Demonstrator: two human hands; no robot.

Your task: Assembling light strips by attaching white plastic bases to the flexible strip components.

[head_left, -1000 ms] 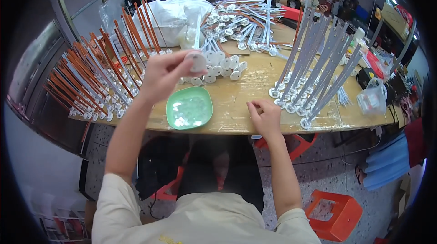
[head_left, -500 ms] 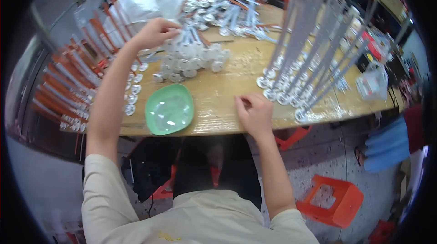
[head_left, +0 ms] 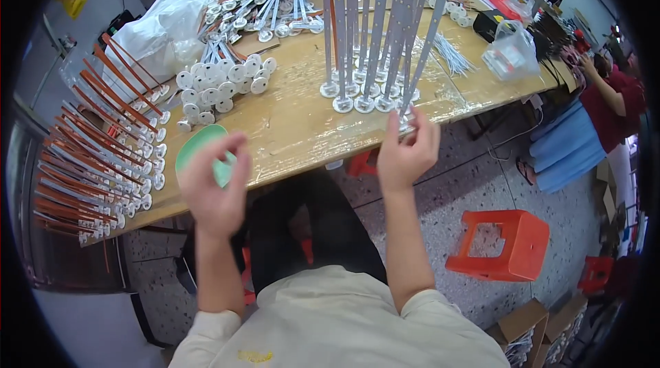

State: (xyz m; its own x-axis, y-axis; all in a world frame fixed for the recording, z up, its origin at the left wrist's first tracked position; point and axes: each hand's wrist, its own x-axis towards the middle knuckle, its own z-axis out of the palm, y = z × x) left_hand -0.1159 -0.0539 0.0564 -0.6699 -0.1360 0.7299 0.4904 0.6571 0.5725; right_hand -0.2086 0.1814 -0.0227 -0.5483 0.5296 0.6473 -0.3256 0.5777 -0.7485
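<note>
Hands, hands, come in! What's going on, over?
Right hand low by nearest grey strip, grip unclear. Left hand blurred, partly hiding green bowl.

Bowl on table between standing strips.

Grey strips, a cluster: long, flat, pale-spotted, upright or leaning, on white round bases, standing on your bench. Nearest strip leans right; its base sits at your right hand, grip unclear. Green bowl, one: near the front edge, partly hidden by your blurred left hand.
</note>
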